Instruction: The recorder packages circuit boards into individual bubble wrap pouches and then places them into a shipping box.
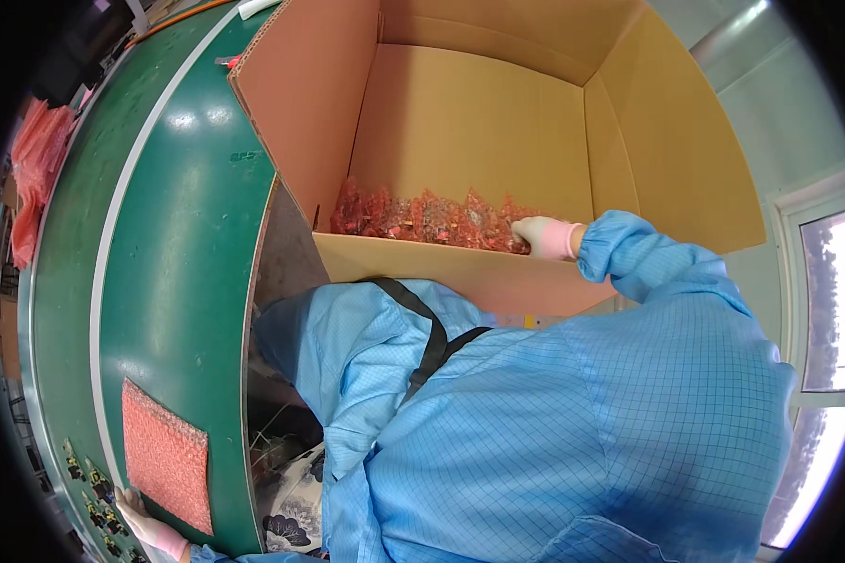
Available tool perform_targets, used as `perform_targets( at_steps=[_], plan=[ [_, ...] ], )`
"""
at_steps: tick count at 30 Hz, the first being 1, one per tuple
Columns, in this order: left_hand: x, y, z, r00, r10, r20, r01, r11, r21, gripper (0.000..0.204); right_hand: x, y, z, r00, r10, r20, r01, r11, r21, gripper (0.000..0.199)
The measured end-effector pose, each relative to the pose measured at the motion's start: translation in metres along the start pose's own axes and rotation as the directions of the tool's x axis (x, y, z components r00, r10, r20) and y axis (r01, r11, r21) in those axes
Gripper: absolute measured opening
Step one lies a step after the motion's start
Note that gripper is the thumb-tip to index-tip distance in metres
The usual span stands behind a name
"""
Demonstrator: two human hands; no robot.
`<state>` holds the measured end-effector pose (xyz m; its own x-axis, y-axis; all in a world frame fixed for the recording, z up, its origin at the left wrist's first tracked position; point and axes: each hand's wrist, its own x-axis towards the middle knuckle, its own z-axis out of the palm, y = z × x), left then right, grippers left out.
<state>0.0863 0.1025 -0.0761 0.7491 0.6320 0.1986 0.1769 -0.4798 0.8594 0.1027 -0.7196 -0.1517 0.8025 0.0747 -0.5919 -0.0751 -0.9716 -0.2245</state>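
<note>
My right hand [543,236], in a white glove with a pink cuff, reaches over the near wall of a large open cardboard box [479,113]. Its fingers close on the rightmost of several red bubble-wrap packages [441,220] lined up along that wall; the fingertips are partly hidden by it. At the lower left my left hand [148,527], also gloved, rests with fingers stretched out over the green table. It lies between a flat pink bubble-wrap bag [166,455] and several small dark circuit boards [99,497].
The green worktable [178,235] runs along my left, with a white strip down its length. Pink bubble-wrap sheets [38,169] hang at the far left. A small red-handled tool [225,62] lies by the box's left corner. A window [831,300] is at the right.
</note>
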Motion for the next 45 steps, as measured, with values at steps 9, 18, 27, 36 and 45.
perform_targets(
  at_steps=[9,18,27,36,45],
  plan=[
    [0.001,0.009,0.003,1.0,0.007,0.003,-0.007,0.999,0.035,0.049,0.015,-0.061,-0.061,0.96,0.067,0.273,-0.01,0.979,-0.206,0.041],
    [-0.024,0.06,0.043,0.9,0.434,-0.043,-0.415,0.882,0.223,0.026,0.003,-0.326,-0.119,0.231,-0.956,-0.179,0.967,0.246,-0.066,0.022],
    [-0.056,0.094,0.095,0.61,0.663,0.434,-0.781,0.596,0.187,0.041,0.083,-0.63,-0.092,0.091,-0.981,-0.171,0.933,0.024,0.36,0.026],
    [-0.056,0.079,0.094,0.703,0.633,0.325,-0.699,0.698,0.154,0.035,0.116,-0.847,0.005,0.12,-0.977,-0.178,0.958,0.162,-0.238,0.041],
    [-0.055,0.076,0.092,0.718,0.635,0.285,-0.684,0.719,0.121,0.03,0.13,-0.867,-0.002,0.314,-0.925,-0.214,0.92,0.353,-0.173,0.038]
  ],
)
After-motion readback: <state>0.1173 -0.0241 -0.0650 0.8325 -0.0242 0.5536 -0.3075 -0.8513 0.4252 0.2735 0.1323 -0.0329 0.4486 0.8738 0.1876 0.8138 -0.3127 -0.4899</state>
